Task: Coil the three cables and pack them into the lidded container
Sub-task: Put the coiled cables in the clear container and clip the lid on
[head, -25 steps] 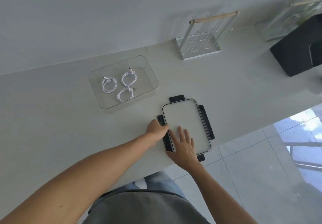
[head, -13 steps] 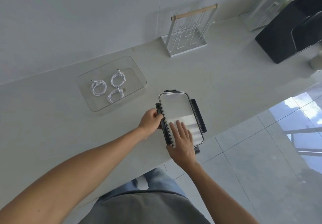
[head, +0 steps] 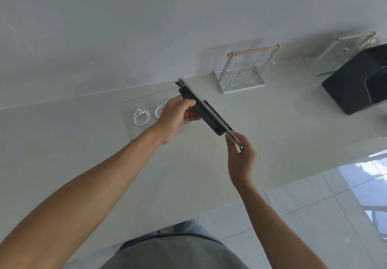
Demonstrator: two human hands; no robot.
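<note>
Both hands hold the lid (head: 206, 113) off the counter (head: 272, 122), tilted nearly edge-on to the camera. The left hand (head: 176, 118) grips its upper part, fingers and thumb curled round a black clip. The right hand (head: 240, 155) pinches the lower corner at about 4 o'clock from the left. The clear container (head: 130, 130) sits at 9 o'clock of the left hand, two coiled cables (head: 142, 117) visible inside; the hand hides the rest.
</note>
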